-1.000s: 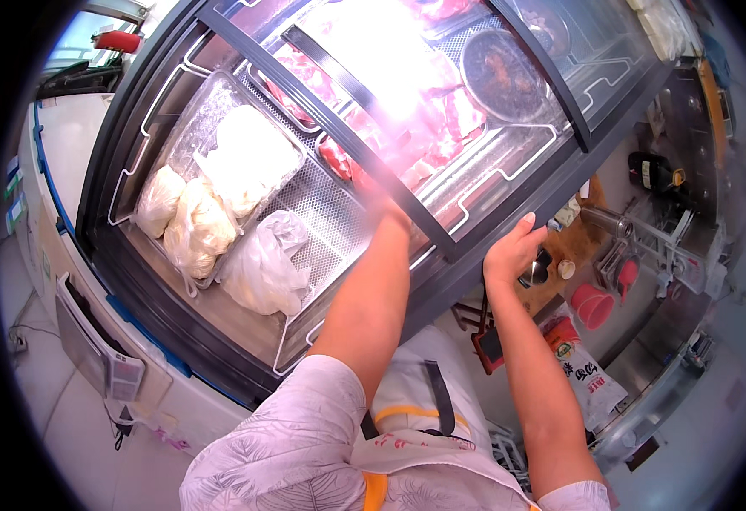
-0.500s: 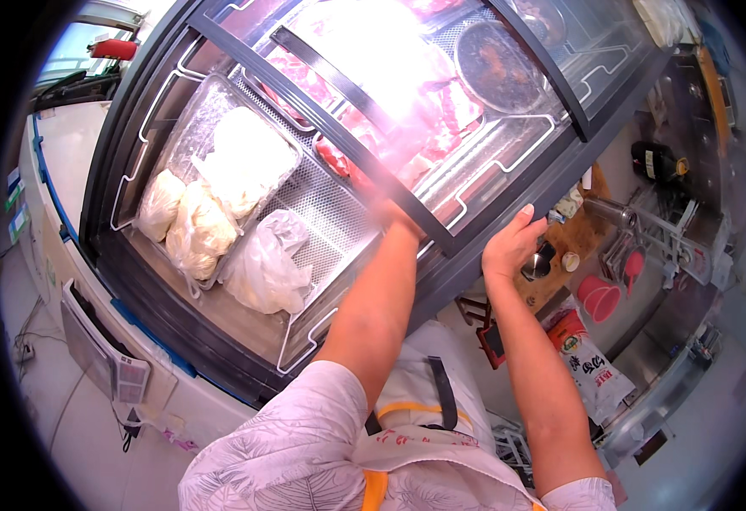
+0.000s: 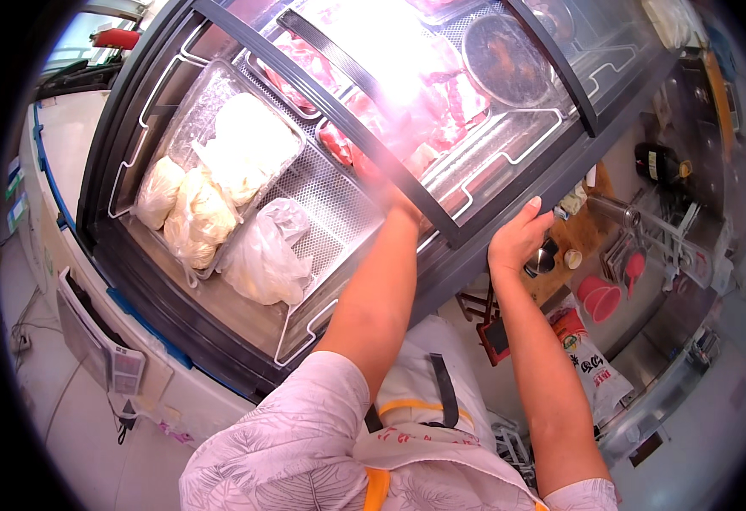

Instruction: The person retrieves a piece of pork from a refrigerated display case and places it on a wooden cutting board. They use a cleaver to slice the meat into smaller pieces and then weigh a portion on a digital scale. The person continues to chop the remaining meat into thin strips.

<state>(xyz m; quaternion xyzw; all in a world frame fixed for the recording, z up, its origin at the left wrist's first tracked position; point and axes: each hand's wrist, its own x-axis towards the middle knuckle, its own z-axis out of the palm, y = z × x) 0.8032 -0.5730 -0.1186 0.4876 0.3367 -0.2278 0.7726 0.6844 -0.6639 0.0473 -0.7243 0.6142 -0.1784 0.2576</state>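
My left arm reaches into the dark-framed glass display case. The left hand (image 3: 398,204) is blurred and partly behind the frame bar (image 3: 352,145) of the glass door, by the perforated metal shelf (image 3: 330,217). Its fingers are hidden. My right hand (image 3: 518,238) rests against the case's dark outer edge (image 3: 450,277), thumb stretched out and apart from the fingers, holding nothing I can see. Red raw meat (image 3: 454,115) lies in trays beyond the left hand. Left of that hand are a knotted white plastic bag (image 3: 266,255) and a clear tub (image 3: 194,106) with pale bagged food (image 3: 194,221).
A round dark container (image 3: 507,64) stands deeper in the case, under a strong light glare. A black handle strip (image 3: 326,51) crosses the glass. To the right are a wooden board (image 3: 573,234), a pink bucket (image 3: 599,298) and a printed sack (image 3: 594,366).
The view has shifted slightly, so the case's contents sit a little higher. Both hands keep nearly the same places, the left inside the case and the right at its edge.
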